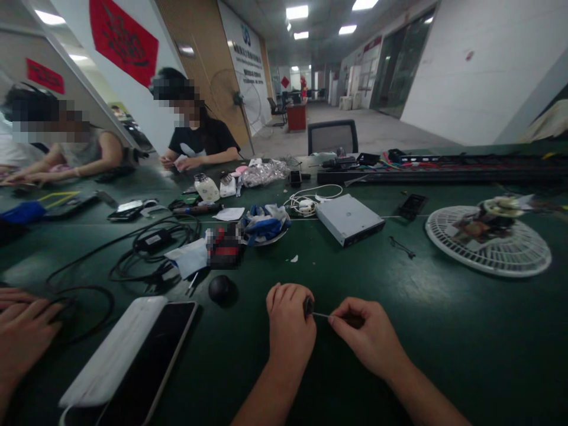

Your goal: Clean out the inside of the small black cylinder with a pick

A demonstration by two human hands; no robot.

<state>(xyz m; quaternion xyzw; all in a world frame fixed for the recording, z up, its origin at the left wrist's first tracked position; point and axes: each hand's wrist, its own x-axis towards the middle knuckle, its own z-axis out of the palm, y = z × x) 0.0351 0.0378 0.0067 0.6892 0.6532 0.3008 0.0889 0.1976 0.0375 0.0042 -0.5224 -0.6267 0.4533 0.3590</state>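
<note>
Your left hand (290, 319) closes around a small dark part (308, 306), low at centre over the green bench (248, 349); its detail is unclear. Your right hand (366, 331) pinches a thin metallic rod (321, 315) extending from it. Bare surface separates both from the grey drive (350, 219).

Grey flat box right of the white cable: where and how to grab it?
I'd grip the grey box across its two long sides, close to the dark near end, coming down from the wearer's side. It lies flat on the green table, so its underside looks hard to reach, while those sides are straight and parallel. The white cable sits by the far-left corner; avoid that.
</note>
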